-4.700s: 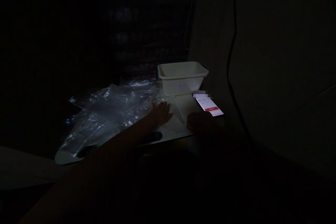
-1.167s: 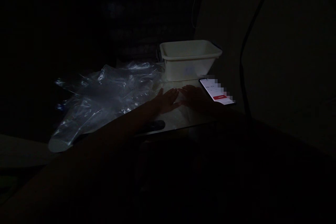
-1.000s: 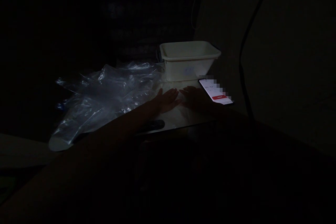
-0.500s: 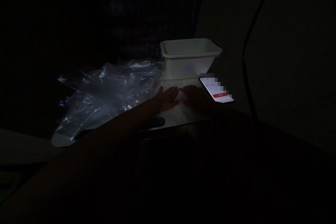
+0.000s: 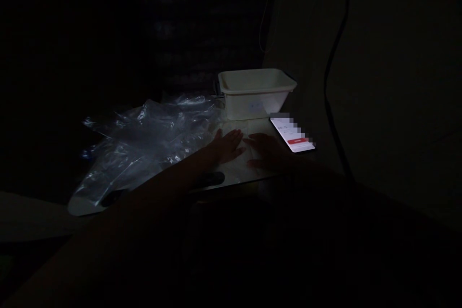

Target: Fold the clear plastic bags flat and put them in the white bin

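The scene is very dark. My left hand lies flat with its fingers spread on a thin pale sheet on the tabletop. Facing it from the right, my right hand rests with fingers apart at the sheet's right side. A small gap separates the two hands. Left of my left hand is a heap of crumpled clear plastic bags. A lit phone lies just beyond my right hand. Neither hand is wrapped round anything.
A white plastic tub stands behind my hands at the back of the table. A dark oblong object lies near the front edge, below my left wrist. A dark cable hangs at the right.
My hands have moved slightly apart, and the fingers of my right hand are spread wider. The whole view has shifted, so the table and tub appear lower.
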The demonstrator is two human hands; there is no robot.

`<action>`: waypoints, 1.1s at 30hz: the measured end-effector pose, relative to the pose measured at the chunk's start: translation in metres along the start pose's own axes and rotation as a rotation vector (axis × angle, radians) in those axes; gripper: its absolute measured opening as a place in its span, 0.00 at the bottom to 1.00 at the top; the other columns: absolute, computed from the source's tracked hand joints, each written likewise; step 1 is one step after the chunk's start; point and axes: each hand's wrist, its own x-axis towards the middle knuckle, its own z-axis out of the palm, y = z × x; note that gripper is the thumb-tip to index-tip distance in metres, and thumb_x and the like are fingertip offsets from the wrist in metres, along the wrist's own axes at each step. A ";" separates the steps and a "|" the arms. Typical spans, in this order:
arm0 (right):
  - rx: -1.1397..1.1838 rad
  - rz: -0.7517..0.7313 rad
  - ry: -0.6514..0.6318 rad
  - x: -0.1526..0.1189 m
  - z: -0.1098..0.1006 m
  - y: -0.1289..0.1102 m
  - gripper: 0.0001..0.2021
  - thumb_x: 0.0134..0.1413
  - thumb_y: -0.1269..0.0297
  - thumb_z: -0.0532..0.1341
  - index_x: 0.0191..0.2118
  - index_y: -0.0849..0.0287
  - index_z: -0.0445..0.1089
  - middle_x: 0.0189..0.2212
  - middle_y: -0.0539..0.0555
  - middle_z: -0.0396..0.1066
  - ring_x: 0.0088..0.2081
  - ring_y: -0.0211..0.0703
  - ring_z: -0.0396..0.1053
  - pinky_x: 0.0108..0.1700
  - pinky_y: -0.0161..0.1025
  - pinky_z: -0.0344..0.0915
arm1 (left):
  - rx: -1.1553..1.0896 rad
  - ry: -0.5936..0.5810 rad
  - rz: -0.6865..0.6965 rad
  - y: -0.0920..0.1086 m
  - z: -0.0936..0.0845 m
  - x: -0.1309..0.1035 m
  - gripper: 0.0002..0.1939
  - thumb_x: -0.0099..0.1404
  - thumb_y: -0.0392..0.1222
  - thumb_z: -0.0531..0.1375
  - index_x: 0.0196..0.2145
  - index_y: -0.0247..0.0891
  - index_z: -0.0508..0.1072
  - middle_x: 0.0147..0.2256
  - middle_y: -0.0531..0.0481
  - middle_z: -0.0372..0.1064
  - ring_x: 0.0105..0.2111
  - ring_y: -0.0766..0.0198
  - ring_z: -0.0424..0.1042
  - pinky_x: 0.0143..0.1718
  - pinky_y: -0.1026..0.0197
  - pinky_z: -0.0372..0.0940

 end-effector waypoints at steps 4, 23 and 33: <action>0.041 -0.007 0.008 0.000 -0.005 -0.004 0.34 0.46 0.44 0.50 0.55 0.60 0.49 0.51 0.63 0.55 0.52 0.53 0.51 0.47 0.51 0.52 | 0.010 0.025 -0.012 0.000 0.000 0.001 0.30 0.62 0.52 0.34 0.57 0.33 0.41 0.59 0.41 0.34 0.58 0.55 0.36 0.52 0.40 0.35; 0.014 -0.059 -0.047 -0.011 -0.009 -0.008 0.38 0.41 0.40 0.51 0.56 0.57 0.49 0.54 0.64 0.51 0.54 0.57 0.48 0.48 0.53 0.50 | 0.066 0.019 -0.020 -0.004 -0.001 0.002 0.29 0.62 0.51 0.35 0.58 0.34 0.41 0.59 0.41 0.35 0.58 0.55 0.37 0.51 0.40 0.37; -0.034 0.090 0.021 -0.003 -0.005 -0.008 0.27 0.51 0.52 0.47 0.55 0.61 0.53 0.51 0.62 0.56 0.51 0.51 0.53 0.46 0.48 0.54 | 0.038 0.029 -0.023 -0.004 -0.001 0.001 0.30 0.62 0.52 0.33 0.57 0.32 0.41 0.59 0.41 0.34 0.58 0.56 0.36 0.51 0.40 0.37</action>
